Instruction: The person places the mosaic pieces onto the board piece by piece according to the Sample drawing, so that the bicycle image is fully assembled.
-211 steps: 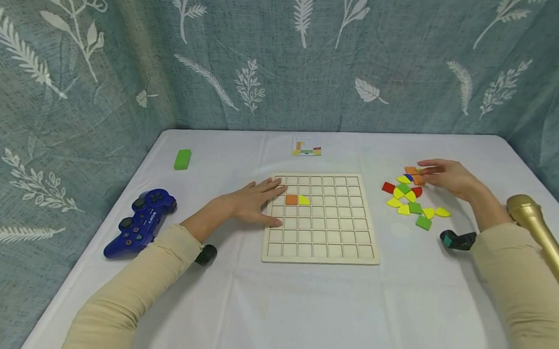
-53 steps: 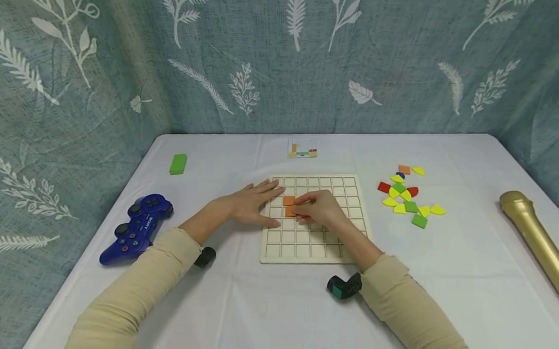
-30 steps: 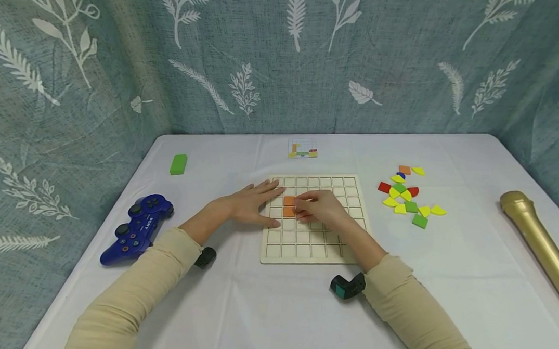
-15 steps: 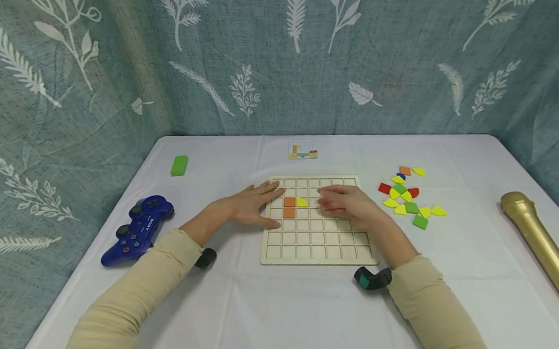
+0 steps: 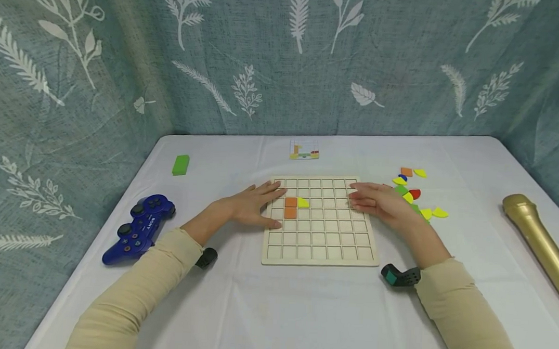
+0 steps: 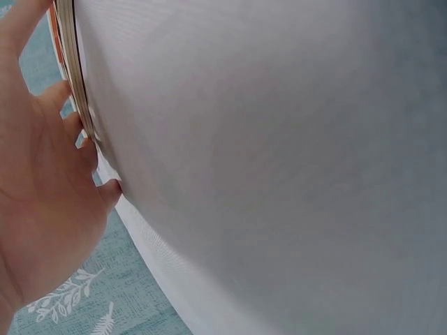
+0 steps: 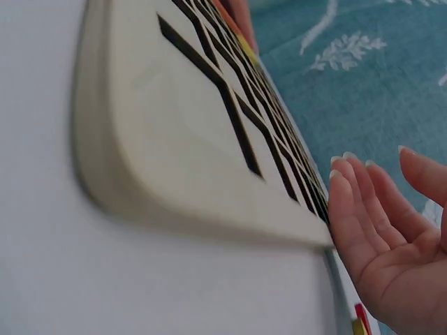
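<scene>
A pale wooden grid board (image 5: 323, 239) lies mid-table. Two orange square tiles, the upper (image 5: 291, 202) and the lower (image 5: 290, 213), sit in its left part, one below the other. A yellow quarter-round tile (image 5: 302, 202) lies right of the upper one. My left hand (image 5: 252, 204) rests with spread fingers at the board's left edge; the left wrist view shows fingertips against that edge. My right hand (image 5: 383, 204) is over the board's right edge with relaxed fingers and nothing in them, as the right wrist view (image 7: 391, 244) also shows. It partly hides the loose tiles.
Loose coloured tiles (image 5: 415, 194) lie right of the board. A small pattern card (image 5: 304, 150) is behind it. At left are a green block (image 5: 180, 165) and a blue game controller (image 5: 139, 230). A gold microphone-shaped object (image 5: 538, 248) lies at far right.
A second orange square has come from the loose tiles to the board, below the first. My right hand has let go of it and moved right. My left hand has stayed at the left edge.
</scene>
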`<state>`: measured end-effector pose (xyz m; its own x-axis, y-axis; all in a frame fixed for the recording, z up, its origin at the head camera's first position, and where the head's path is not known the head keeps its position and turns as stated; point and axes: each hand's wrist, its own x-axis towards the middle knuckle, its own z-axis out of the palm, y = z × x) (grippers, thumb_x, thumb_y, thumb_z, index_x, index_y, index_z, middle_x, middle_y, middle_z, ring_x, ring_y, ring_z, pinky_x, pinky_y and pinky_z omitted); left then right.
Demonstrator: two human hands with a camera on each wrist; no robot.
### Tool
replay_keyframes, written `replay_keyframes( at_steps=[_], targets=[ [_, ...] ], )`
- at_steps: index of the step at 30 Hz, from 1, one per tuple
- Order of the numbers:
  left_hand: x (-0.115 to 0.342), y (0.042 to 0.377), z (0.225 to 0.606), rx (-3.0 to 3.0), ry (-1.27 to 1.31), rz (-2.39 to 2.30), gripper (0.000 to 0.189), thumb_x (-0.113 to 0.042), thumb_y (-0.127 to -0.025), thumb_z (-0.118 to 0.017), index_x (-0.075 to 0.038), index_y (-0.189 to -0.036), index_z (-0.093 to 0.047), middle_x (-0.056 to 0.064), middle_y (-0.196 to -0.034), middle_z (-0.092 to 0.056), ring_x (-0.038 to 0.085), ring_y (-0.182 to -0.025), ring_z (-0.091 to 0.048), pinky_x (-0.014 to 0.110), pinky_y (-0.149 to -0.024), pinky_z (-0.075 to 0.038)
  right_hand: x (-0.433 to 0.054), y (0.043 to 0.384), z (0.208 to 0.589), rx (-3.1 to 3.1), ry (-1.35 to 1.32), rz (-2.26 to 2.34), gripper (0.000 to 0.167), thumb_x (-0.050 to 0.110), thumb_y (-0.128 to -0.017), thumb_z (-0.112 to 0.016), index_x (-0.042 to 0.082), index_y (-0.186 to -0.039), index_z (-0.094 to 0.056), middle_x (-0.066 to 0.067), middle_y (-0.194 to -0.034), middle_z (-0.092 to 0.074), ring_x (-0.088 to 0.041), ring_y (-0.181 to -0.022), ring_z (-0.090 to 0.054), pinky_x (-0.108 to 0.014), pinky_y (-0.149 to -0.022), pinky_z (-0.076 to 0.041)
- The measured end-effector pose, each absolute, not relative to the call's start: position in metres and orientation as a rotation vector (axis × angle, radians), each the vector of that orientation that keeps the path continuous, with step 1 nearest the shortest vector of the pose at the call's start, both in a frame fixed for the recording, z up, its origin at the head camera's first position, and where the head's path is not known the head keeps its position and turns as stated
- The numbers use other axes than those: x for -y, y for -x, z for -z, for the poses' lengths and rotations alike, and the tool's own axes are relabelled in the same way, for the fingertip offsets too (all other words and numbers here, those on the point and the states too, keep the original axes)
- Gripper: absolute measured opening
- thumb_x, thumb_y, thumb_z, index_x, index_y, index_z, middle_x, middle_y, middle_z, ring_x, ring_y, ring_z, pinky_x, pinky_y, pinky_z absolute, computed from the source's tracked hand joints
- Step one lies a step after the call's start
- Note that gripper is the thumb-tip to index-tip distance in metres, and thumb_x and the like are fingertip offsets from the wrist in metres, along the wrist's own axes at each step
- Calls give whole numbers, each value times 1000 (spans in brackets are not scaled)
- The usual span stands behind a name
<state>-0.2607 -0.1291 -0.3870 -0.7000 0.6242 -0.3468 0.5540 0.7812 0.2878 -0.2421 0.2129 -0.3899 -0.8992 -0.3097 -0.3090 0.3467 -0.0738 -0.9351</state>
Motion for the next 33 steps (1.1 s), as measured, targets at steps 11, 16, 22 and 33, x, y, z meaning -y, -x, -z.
replay_keyframes(
  at_steps=[11,16,22,33],
  targets=[
    [129,261,387,-2543,-874,-227,94,-64,-87,-54,-21,-155,-7,0,-159,4,20,-144,7,47,-114,1,-261,250,372,-1742,-104,2047,62,19,-100,-53,-7,-148,-23,-8,-106,-62,-13,-94,-65,-26,-89,-49],
    [129,259,386,-2539,-877,-236,93,-63,-87,-55,-21,-155,-8,0,-159,4,20,-144,7,47,-114,1,-283,255,364,-1723,-193,2081,71,21,-97,-57,-4,-150,-17,-5,-103,-63,-12,-94,-65,-25,-89,-48],
    [129,259,386,-2546,-875,-234,93,-63,-87,-55,-21,-155,-8,0,-159,4,20,-144,7,47,-114,1,-299,262,360,-1733,-354,2084,65,25,-94,-62,4,-147,-31,1,-99,-66,-11,-95,-65,-24,-91,-46],
    [129,260,390,-2566,-871,-204,93,-66,-86,-52,-23,-155,-7,-2,-159,4,19,-144,7,45,-114,1,-328,276,360,-1819,-437,2017,69,27,-97,-56,6,-152,-21,5,-88,-66,-7,-86,-65,-21,-90,-46]
  ],
)
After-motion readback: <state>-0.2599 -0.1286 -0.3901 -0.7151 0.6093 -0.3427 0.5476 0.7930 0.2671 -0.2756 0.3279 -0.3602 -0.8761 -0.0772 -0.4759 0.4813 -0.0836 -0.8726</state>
